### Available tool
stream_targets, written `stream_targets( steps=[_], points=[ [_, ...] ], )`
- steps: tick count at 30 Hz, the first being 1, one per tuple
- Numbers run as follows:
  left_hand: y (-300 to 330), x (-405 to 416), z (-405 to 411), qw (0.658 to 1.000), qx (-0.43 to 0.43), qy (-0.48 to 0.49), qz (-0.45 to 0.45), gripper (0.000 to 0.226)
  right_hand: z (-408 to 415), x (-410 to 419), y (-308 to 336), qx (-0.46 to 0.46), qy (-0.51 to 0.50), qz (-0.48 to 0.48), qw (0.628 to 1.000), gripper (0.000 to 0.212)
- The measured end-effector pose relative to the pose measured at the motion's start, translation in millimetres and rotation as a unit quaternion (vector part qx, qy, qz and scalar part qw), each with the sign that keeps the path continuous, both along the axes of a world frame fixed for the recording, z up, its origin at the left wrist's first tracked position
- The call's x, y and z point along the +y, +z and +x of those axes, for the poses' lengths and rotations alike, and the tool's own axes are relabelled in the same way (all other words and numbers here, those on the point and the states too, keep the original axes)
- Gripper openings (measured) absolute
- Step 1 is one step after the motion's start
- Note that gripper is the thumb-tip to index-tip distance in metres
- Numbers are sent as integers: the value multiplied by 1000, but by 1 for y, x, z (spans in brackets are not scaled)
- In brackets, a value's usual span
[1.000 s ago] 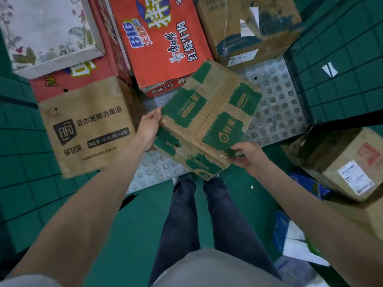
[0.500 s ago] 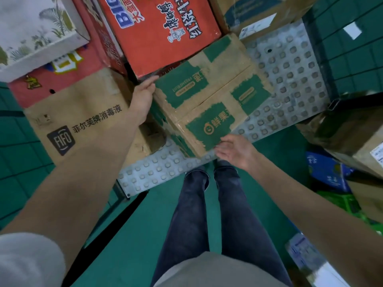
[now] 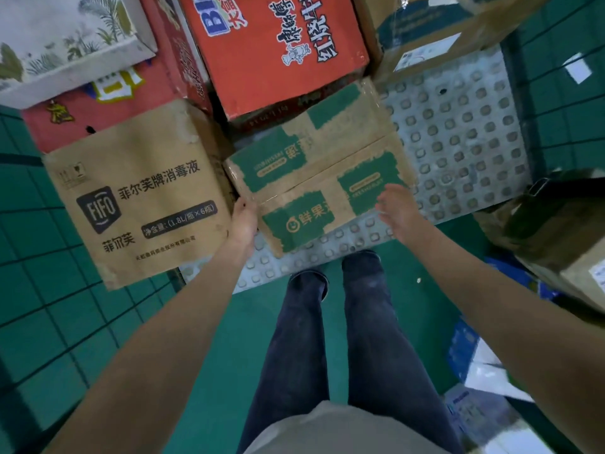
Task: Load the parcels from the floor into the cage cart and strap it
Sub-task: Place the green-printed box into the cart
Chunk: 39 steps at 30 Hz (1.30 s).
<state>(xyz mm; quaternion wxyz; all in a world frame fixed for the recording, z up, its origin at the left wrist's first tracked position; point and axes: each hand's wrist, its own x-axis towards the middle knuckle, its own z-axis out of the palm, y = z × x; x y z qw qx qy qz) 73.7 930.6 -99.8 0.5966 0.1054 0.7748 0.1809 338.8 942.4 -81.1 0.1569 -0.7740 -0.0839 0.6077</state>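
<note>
The left hand (image 3: 244, 221) presses against the near left corner of the green-printed fruit carton (image 3: 319, 178), fingers hidden along its side, so whether they curl round the edge cannot be told. The right hand (image 3: 397, 208) is blurred, fingers spread and loose at the carton's near right edge, holding nothing that shows.

The carton lies on the cart's studded deck (image 3: 458, 136), its near corner close to the deck's lip. My worry is that a shove from the left alone could skew it or slide that corner off the lip; the worn, taped cardboard may also crumple there.

Left of the left hand stands the brown FIFO disinfectant carton (image 3: 137, 198), matte and scuffed. Beyond both hands sits a glossy red noodle carton (image 3: 275, 50).
</note>
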Motion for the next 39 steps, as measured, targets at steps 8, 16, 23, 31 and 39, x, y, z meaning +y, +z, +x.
stream_targets(
  steps=[8, 16, 23, 31, 39],
  points=[
    [-37, -27, 21, 990, 36, 89, -105, 55, 53, 41, -32, -89, 159, -21, 983, 51],
    [-50, -16, 23, 988, 19, 145, -47, 41, 61, 52, -62, 4, 118, -48, 992, 61],
    [-51, 45, -6, 990, 24, 138, -12, 41, 48, 66, -67, 33, 111, -13, 993, 55],
    [-62, 35, -12, 993, 38, 110, -16, 69, 48, 71, -58, 61, 184, 12, 981, 65],
    [-49, 37, -1, 996, 39, 84, 14, 59, 35, 79, -51, 107, 99, -5, 989, 49]
  ],
)
